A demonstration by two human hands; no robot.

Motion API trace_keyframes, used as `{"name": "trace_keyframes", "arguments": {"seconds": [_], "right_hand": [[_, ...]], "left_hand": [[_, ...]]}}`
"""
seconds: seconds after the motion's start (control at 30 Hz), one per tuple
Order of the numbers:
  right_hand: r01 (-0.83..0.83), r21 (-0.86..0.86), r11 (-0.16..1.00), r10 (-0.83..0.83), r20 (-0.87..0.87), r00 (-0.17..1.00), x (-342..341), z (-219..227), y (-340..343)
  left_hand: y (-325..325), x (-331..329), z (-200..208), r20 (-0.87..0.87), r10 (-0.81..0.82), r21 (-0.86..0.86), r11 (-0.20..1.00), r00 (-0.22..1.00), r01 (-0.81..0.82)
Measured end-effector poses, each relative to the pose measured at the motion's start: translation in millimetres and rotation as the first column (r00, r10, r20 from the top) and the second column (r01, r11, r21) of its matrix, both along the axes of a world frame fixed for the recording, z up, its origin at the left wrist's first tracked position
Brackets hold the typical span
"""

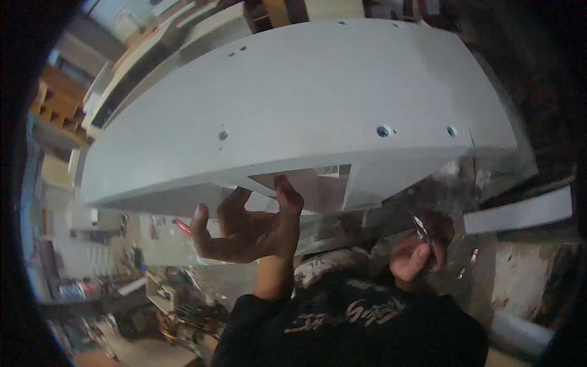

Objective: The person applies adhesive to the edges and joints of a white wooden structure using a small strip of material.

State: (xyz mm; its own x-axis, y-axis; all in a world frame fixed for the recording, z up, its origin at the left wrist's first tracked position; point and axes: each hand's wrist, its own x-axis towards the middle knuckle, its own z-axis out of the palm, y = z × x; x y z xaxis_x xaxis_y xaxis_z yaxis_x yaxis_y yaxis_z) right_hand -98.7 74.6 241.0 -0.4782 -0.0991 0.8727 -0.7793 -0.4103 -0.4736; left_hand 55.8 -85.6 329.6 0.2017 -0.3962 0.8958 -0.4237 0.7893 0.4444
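A large white panelled cabinet (306, 92) lies in front of me, with several round holes in its top panel. Just under its near edge is my left hand (254, 229), its fingers apart and bent upward, with nothing visible in it. One of its fingertips overlaps the rectangular opening (318, 186) in the cabinet's near side; whether it touches the rim I cannot tell. To the right, apart from the cabinet, my right hand (422, 251) is closed around a slim shiny metal tool (419, 226) that points up. Its exact kind is not clear.
A narrow white board (520, 211) lies at the right. Beyond my left hand shows a small red object (182, 227). Cluttered tools and scraps (189, 306) fill the lower left. Brown wooden shelving (58, 101) stands at the far left, and pale boards (208, 30) lie behind the cabinet.
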Motion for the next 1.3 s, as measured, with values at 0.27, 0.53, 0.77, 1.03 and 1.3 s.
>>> {"name": "trace_keyframes", "arguments": {"seconds": [0.27,0.53,0.77,1.03,1.3], "right_hand": [[-0.105,-0.277,0.955,0.178,0.252,0.951,-24,27,-25],[-0.141,-0.248,0.958,0.212,0.288,0.934,-32,-2,-23],[0.035,-0.093,0.995,-0.026,0.104,0.994,-58,-9,-8],[-0.021,-0.030,0.999,0.014,-0.205,0.979,-74,4,-9],[-0.061,-0.045,0.997,0.044,-0.314,0.949,-84,-16,-23]], "left_hand": [[7,3,-32,-0.008,-0.096,-0.014,0.995,0.995,0.096],[9,14,-15,0.101,0.107,-0.143,0.985,0.989,-0.092],[6,10,3,0.104,0.090,-0.199,0.978,0.991,-0.068],[6,-14,-9,-0.211,0.142,-0.226,0.955,0.967,-0.190],[10,-8,18,-0.168,0.224,-0.301,0.916,0.960,-0.267]]}}
